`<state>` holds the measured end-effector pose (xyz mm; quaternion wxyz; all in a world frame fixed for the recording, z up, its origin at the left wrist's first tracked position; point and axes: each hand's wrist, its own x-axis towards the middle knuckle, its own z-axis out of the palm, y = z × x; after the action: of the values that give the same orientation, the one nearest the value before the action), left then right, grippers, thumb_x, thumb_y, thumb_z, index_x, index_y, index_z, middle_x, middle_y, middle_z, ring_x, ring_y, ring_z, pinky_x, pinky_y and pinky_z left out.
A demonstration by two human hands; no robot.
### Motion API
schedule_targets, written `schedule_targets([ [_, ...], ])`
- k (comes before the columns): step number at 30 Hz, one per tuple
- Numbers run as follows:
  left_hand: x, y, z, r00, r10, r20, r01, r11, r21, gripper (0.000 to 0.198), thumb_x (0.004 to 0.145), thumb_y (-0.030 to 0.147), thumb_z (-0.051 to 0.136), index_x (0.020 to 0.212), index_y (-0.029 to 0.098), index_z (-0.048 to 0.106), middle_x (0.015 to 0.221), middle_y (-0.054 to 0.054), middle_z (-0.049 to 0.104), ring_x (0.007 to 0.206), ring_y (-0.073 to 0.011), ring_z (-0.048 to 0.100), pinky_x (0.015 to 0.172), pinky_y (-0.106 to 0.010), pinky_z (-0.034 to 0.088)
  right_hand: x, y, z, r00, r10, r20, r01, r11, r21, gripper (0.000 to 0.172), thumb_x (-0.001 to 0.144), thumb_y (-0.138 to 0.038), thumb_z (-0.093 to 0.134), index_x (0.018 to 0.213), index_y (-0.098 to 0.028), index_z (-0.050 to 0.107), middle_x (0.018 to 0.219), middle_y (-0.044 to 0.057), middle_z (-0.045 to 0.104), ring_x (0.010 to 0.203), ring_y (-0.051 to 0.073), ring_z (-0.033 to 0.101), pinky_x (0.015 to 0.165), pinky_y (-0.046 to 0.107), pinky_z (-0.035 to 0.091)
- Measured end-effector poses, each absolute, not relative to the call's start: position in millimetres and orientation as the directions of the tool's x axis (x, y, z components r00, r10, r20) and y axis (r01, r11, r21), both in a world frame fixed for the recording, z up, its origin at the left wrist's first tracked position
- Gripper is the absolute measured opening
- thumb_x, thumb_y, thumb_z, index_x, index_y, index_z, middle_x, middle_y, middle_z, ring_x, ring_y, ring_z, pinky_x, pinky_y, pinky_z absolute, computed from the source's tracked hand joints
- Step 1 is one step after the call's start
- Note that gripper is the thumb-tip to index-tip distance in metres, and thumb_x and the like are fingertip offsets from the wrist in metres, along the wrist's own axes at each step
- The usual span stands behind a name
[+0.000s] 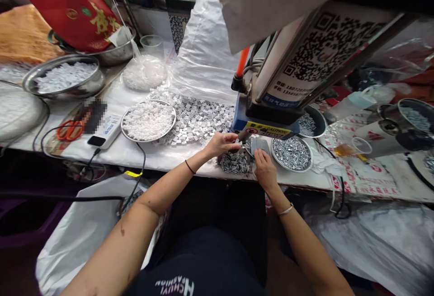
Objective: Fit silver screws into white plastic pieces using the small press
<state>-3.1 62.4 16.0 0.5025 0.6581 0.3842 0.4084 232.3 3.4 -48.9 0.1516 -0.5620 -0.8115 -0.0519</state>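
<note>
At the blue press head (246, 116), the left hand (223, 145) is curled narrow, its contents unclear. The right hand (266, 170) touches a grey plate (260, 145), its grip impossible to tell, beside a dish (292, 170) of metal pins (290, 153).

Workshop, with a press (285, 79), metal pins (291, 153), loose grey blocks (198, 117)

A flat grey plate (260, 146) lies against my right hand's (266, 169) fingertips, below the blue press head (266, 129). Anything in my left hand (221, 144) is too small to tell.
</note>
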Motion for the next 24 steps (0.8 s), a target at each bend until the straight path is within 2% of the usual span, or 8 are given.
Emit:
schedule_targets([
  [3,-6.3,65.9,24.7,0.407,0.897,0.172,0.075,-0.22,0.973,0.029,0.061,0.032,0.077,0.081,0.014,0.069,0.082,-0.003,0.068,0.079,-0.015,0.06,0.071,-0.022,0.043,248.7,14.3,-38.6,-0.295,0.91,0.29,0.911,0.359,-0.201,0.044,0.079,-0.005,0.04,0.115,-0.016,0.062,0.113,0.01,0.066,0.105,0.022,0.059,0.091,0.034,0.049],
  [5,-5.7,67.7,22.3,0.397,0.912,0.104,-0.021,-0.105,0.994,0.03,0.061,0.032,0.078,0.082,0.013,0.067,0.085,-0.004,0.067,0.08,-0.0143,0.06,0.071,-0.023,0.043,266.1,22.4,-28.9,-0.182,0.922,0.343,0.925,0.279,-0.258,0.038,0.084,-0.012,0.039,0.111,-0.018,0.064,0.108,0.008,0.068,0.098,0.021,0.059,0.088,0.034,0.048],
  [8,-1.5,68.9,5.8,0.377,0.924,-0.065,-0.249,0.169,0.954,0.032,0.063,0.036,0.076,0.08,0.012,0.062,0.083,-0.005,0.066,0.073,-0.0111,0.059,0.067,-0.022,0.043,292.0,28.9,-22.2,0.021,0.91,0.413,0.984,0.055,-0.172,0.033,0.087,-0.024,0.044,0.107,-0.012,0.066,0.106,0.015,0.066,0.103,0.028,0.053,0.091,0.044,0.043],
  [11,1.9,67.9,-11.4,0.383,0.915,-0.125,-0.371,0.276,0.887,0.035,0.067,0.039,0.073,0.088,0.014,0.061,0.083,-0.004,0.066,0.069,-0.0093,0.058,0.064,-0.021,0.041,306.4,29.9,-25.9,0.089,0.938,0.334,0.992,-0.052,-0.117,0.031,0.084,-0.032,0.051,0.091,-0.01,0.071,0.096,0.017,0.066,0.098,0.03,0.05,0.087,0.045,0.041],
  [14,2.3,64.8,-13.4,0.373,0.925,-0.063,-0.305,0.187,0.934,0.034,0.071,0.039,0.069,0.096,0.016,0.063,0.084,-0.003,0.066,0.072,-0.0089,0.057,0.065,-0.02,0.04,308.9,31.4,-28.4,0.167,0.944,0.284,0.974,-0.113,-0.195,0.028,0.082,-0.032,0.052,0.086,-0.013,0.072,0.089,0.014,0.068,0.091,0.027,0.052,0.079,0.038,0.042],
  [17,3.2,60.4,-2.4,0.343,0.939,-0.008,-0.144,0.061,0.988,0.028,0.071,0.038,0.069,0.085,0.013,0.065,0.071,0.0,0.061,0.061,-0.0066,0.05,0.058,-0.019,0.035,306.4,35.3,-21.2,0.235,0.949,0.212,0.96,-0.192,-0.202,0.028,0.081,-0.034,0.053,0.086,-0.015,0.072,0.078,0.012,0.068,0.08,0.025,0.054,0.071,0.034,0.041],
  [21,7.1,57.0,9.2,0.302,0.953,-0.025,-0.013,0.031,0.999,0.025,0.069,0.036,0.07,0.076,0.014,0.061,0.06,0.004,0.053,0.051,-0.0047,0.04,0.051,-0.019,0.029,299.2,39.6,-2.1,0.224,0.975,0.016,0.973,-0.222,-0.058,0.023,0.08,-0.03,0.052,0.085,-0.017,0.071,0.075,0.011,0.068,0.071,0.022,0.057,0.062,0.03,0.036],
  [24,10.0,56.7,7.5,0.308,0.95,-0.045,-0.062,0.067,0.996,0.032,0.07,0.033,0.07,0.094,0.015,0.06,0.074,0.001,0.06,0.059,-0.0067,0.048,0.058,-0.02,0.036,293.7,40.5,9.5,0.188,0.981,-0.047,0.979,-0.184,0.083,0.025,0.083,-0.025,0.047,0.092,-0.016,0.069,0.08,0.013,0.069,0.071,0.023,0.06,0.06,0.03,0.035],
])
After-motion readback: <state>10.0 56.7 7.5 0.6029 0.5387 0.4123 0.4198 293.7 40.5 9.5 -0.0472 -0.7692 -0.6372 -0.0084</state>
